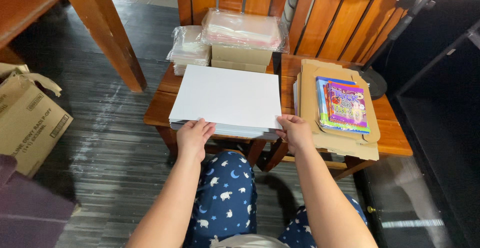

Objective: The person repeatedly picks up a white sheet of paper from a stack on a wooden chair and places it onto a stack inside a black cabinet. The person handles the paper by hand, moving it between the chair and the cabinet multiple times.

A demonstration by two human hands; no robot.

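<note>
While gripped: white sheet stack (pixel 227 98) between hands.

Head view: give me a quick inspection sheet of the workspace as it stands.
Surface: two low wooden stools side by side.
Job's things: stack of white sheets on the left stool.
Clutter: flat cardboard pieces with colourful booklets on top; clear bag packs on a small box.
Grips: left hand and right hand each pinch the stack's near edge.
Cables: nothing seen.
Surroundings: wooden bench back, open carton on the floor, lamp stand.
</note>
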